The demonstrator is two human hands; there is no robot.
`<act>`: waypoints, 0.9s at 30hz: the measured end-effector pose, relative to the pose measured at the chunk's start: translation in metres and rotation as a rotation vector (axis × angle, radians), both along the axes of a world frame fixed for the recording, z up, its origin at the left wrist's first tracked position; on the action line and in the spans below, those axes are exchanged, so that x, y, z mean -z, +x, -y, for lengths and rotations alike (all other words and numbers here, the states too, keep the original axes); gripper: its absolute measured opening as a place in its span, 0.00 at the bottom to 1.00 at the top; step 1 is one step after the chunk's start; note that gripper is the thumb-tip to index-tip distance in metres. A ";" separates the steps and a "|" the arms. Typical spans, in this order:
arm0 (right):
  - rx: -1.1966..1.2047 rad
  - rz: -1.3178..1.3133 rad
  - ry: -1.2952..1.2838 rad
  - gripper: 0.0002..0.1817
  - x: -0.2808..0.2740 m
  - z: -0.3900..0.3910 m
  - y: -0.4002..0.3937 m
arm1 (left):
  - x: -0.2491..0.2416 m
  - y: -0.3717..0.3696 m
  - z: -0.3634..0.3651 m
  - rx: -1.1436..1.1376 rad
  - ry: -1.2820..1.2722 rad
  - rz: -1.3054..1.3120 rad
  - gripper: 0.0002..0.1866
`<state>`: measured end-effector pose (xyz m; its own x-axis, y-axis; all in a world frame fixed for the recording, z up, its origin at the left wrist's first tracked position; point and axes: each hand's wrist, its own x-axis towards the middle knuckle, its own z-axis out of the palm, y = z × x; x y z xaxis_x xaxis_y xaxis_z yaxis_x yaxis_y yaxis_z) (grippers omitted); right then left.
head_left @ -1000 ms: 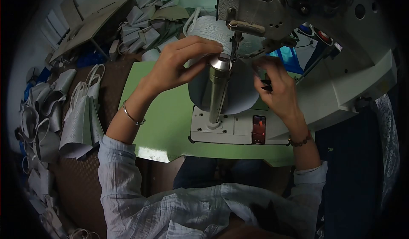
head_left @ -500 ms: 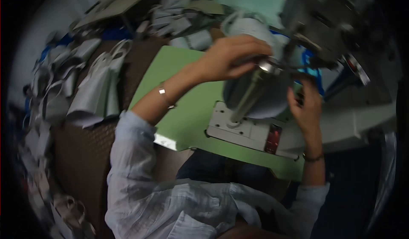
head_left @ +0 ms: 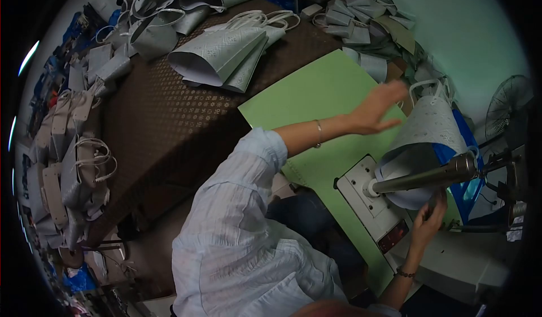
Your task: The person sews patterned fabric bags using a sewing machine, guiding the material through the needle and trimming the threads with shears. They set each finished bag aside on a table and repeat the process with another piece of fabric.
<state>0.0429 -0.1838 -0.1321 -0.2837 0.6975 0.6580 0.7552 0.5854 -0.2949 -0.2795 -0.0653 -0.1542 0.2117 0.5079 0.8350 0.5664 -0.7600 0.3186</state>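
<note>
A silver, patterned handbag body (head_left: 426, 122) with pale rope handles stands behind the metal post (head_left: 423, 177) of a sewing machine, its wide opening facing the post. My left hand (head_left: 379, 108) is in the air above the green tabletop, left of the bag, with fingers stretched out and nothing in them. Beside the bag's lower rim, close to the post, my right hand (head_left: 430, 218) has its fingers curled, apparently at the rim; the fingertips are partly hidden. The machine's base plate (head_left: 367, 195) sits on the green tabletop (head_left: 316, 102).
On the left, a brown patterned table (head_left: 164, 130) holds silver bag bodies (head_left: 223, 54) with handles. More bags (head_left: 70, 164) are piled along its far left edge. Bag pieces (head_left: 361, 18) are heaped at the back. A fan (head_left: 508, 105) and a blue plastic bag (head_left: 471, 195) are at right.
My left hand has come away from the top of the post and bag, moving left with fingers extended. My right hand stays near the bag. The head view has swung left.
</note>
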 end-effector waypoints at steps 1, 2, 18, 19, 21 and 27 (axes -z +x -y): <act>0.000 -0.006 0.003 0.24 0.010 0.008 0.007 | 0.019 -0.032 -0.006 -0.301 0.072 0.108 0.41; 0.051 -0.053 -0.158 0.22 0.026 0.020 0.018 | 0.031 -0.071 -0.008 -0.593 0.070 0.173 0.44; -0.257 -0.016 -0.466 0.12 0.041 0.073 -0.017 | -0.047 -0.348 0.105 -0.943 0.060 0.020 0.08; -0.257 -0.015 -0.462 0.12 0.040 0.074 -0.019 | -0.080 -0.329 0.107 -0.832 0.047 -0.065 0.06; -0.308 -0.026 -0.454 0.12 0.034 0.077 -0.023 | -0.135 -0.281 0.113 -0.610 -0.043 -0.204 0.05; -0.379 -0.015 -0.163 0.16 -0.044 0.082 -0.065 | -0.195 -0.109 0.164 0.091 -0.641 -0.684 0.07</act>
<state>-0.0223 -0.2659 -0.0883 -0.5316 0.6412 0.5534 0.4900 0.7658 -0.4166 -0.3884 -0.2289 0.0404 0.6141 0.7850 0.0819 0.7325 -0.6056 0.3110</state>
